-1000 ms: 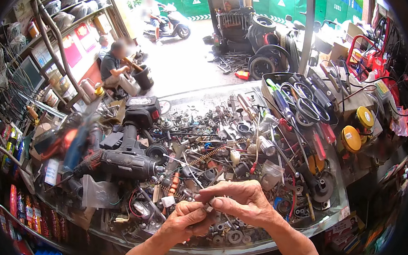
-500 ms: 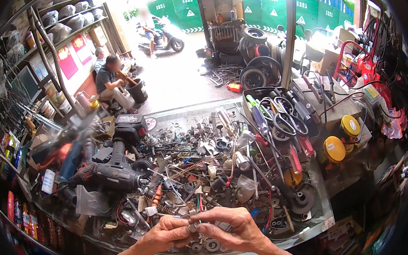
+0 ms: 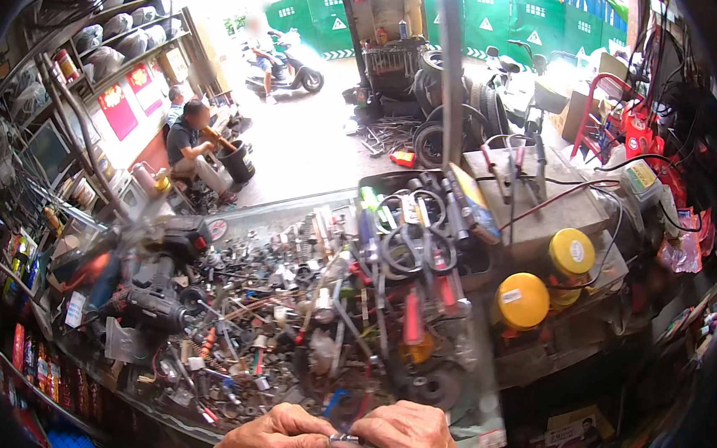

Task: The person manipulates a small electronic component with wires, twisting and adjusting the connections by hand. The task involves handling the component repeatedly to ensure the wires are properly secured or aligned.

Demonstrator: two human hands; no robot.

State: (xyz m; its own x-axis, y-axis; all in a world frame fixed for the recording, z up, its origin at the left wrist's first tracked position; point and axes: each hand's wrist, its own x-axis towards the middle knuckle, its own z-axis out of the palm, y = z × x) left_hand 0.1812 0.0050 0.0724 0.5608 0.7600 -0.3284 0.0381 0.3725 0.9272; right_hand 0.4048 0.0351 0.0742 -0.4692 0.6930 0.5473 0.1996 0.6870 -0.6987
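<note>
At the front edge of a cluttered glass-topped bench, my left hand (image 3: 290, 431) and my right hand (image 3: 409, 440) meet at a small silver metal part (image 3: 343, 439). Fingers and thumbs of both hands pinch it from either side, hiding most of its shape; its exact kind cannot be made out. Just beyond my hands lie many loose bolts, springs, wires and fittings (image 3: 255, 359), along with a small blue piece (image 3: 333, 401). A dark round disc (image 3: 434, 385) rests past my right hand.
A black cordless drill (image 3: 150, 307) lies at the left. Scissors (image 3: 412, 237) and screwdrivers stand in a dark tray (image 3: 481, 276) at the back right. Two yellow-lidded jars (image 3: 522, 302) sit farther right. Beyond the bench are seated people (image 3: 188, 139), a scooter (image 3: 291, 63) and tyres (image 3: 469, 106).
The view has swung to the right, so the bench and its tools appear shifted left. Both hands sit lower in the picture, still pinching the small metal part together.
</note>
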